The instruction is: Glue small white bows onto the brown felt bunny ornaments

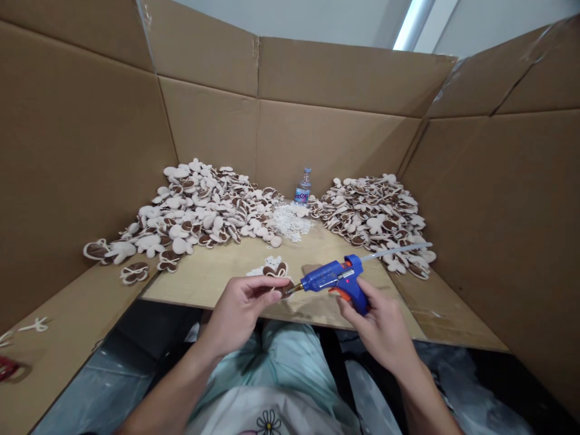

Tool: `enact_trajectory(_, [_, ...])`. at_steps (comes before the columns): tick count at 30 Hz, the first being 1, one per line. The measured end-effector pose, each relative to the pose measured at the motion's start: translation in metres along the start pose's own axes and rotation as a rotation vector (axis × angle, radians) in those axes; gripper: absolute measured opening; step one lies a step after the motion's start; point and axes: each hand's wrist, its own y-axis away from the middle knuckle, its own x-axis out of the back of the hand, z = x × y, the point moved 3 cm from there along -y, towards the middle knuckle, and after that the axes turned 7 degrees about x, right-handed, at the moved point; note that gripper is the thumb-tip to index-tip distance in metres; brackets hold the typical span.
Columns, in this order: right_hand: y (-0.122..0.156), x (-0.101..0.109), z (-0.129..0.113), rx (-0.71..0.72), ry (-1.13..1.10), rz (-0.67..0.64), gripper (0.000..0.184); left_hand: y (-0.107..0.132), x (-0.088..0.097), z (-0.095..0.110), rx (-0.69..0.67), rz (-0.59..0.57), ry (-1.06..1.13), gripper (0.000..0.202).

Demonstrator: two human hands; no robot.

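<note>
My right hand is wrapped around the handle of a blue hot glue gun, its fingers near the orange trigger. A translucent glue stick pokes out of the gun's back end, and a small red light glows on its side. Pinched between the thumb and fingers of my left hand is a small brown piece, mostly covered by the fingers. The gun's metal nozzle meets or nearly meets this piece. Just behind it lies a brown fabric piece with cream cord, beside a few white cut-outs.
Large heaps of white and brown fabric shapes stand at left and right. Between them are a pile of small white pieces and a water bottle. Cardboard walls enclose the board. Cord bows lie far left.
</note>
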Motion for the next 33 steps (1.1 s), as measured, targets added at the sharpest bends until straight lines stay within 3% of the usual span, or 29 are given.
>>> enact_trajectory(23, [-0.004,0.011,0.001,-0.031,0.070,0.026,0.018,-0.002,0.004,0.000,0.000,0.014,-0.059,0.021])
enact_trajectory(29, [-0.012,0.018,0.037,-0.204,0.144,-0.063,0.025,-0.007,0.012,0.002,-0.004,0.072,-0.119,0.022])
enact_trajectory(33, [-0.014,0.012,0.076,-0.458,0.293,-0.168,0.021,-0.012,0.021,0.005,-0.020,0.152,-0.160,0.022])
